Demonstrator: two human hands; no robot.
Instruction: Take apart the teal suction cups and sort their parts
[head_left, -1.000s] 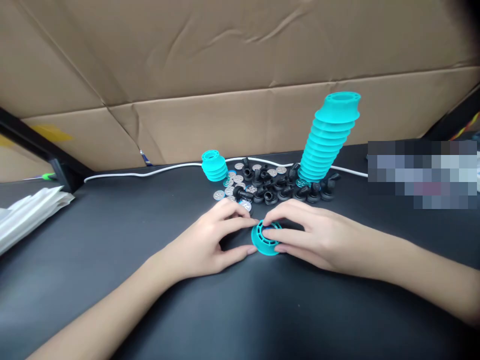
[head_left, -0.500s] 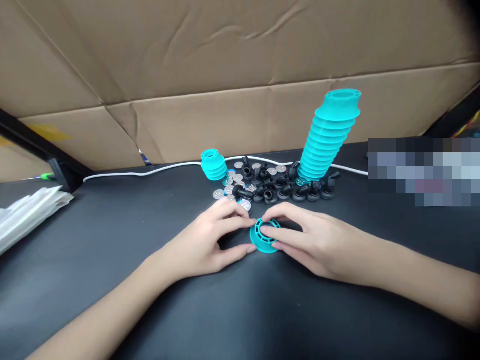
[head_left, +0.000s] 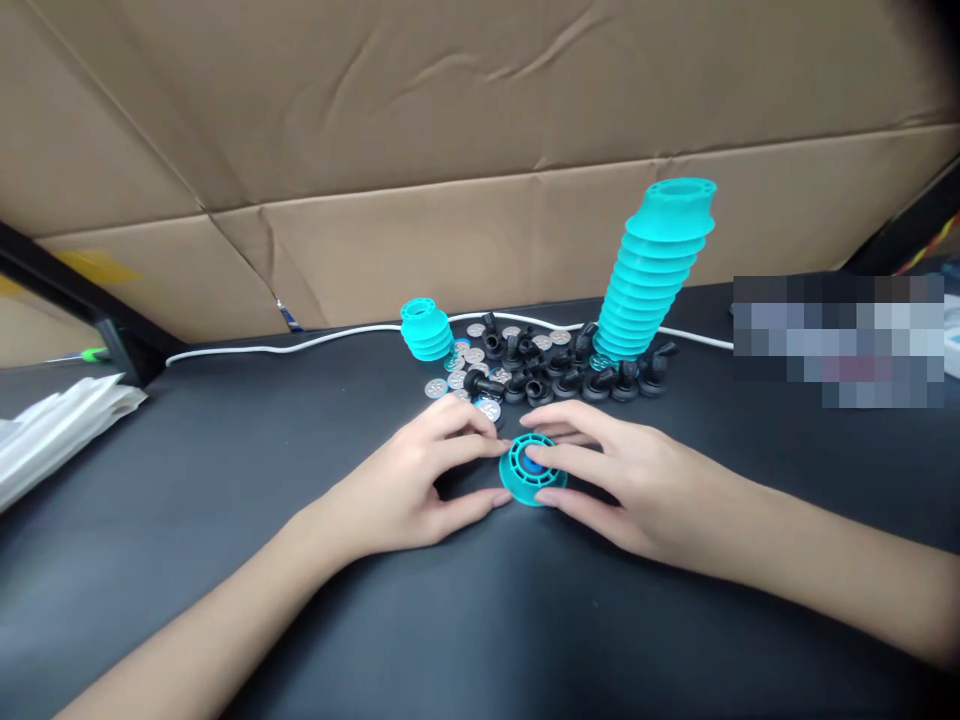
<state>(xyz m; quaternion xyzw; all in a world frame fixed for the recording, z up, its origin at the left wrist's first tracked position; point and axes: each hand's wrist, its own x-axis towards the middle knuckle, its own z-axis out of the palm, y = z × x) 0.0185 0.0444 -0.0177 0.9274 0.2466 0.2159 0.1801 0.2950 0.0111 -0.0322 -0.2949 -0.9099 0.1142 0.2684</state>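
Note:
A turquoise plastic flanged ring [head_left: 516, 484] with a slotted rim lies on the dark table in front of me. My left hand [head_left: 416, 480] grips its left side between thumb and fingers. At the right, my right hand [head_left: 637, 480] has its thumb on the lower rim and its index fingertip inside the central opening. A blue round piece [head_left: 533, 467] shows in that opening under the fingertip; part of it is hidden. Just beyond my hands lie several black elbow-shaped fittings [head_left: 562, 383] and printed metallic discs [head_left: 436, 388].
Behind the fittings stand a tall leaning stack of turquoise rings [head_left: 652, 280] and a short stack [head_left: 426, 333]. A white cable [head_left: 292, 348] runs along the cardboard wall [head_left: 450, 240]. White plastic bags [head_left: 67, 430] lie at the left, and a blurred patch covers the far right.
The right fingers have shifted on the ring: the middle finger has lifted off the far rim and the thumb has moved left. The blue piece now shows in the opening. My left hand stays put.

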